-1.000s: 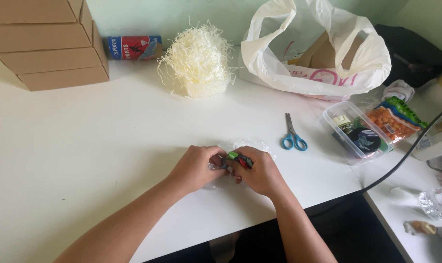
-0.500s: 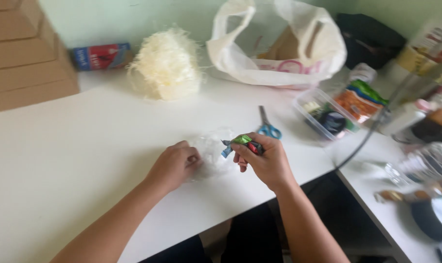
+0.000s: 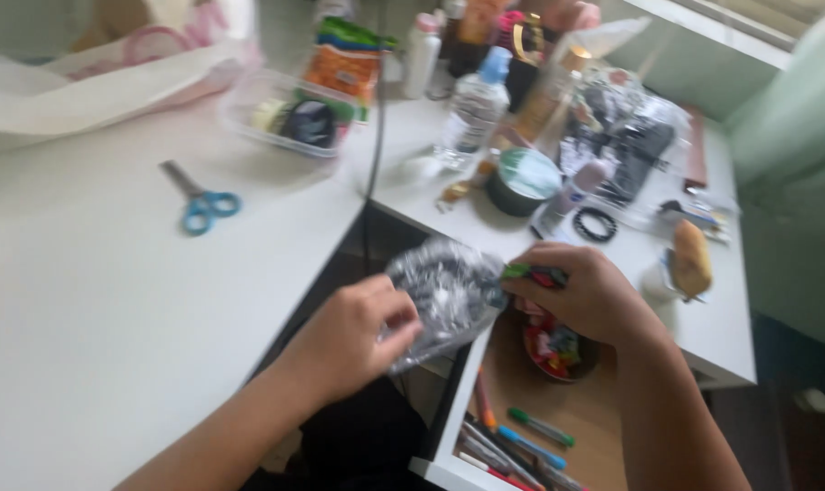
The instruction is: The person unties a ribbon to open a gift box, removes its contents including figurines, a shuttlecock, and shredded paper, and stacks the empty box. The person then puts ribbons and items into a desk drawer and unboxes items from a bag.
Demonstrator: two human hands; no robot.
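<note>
Clear bag [image 3: 440, 295] now over open drawer [image 3: 521, 427]

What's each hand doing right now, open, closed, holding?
Left hand: closed, pinching the clear bag at its lower edge.
Right hand: closed on small green and red pieces at the bag's top, above the open drawer.

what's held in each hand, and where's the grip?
Left hand pinches the lower edge of a clear plastic bag. Right hand holds the bag's right side plus a small green and red item at its fingertips.
</note>
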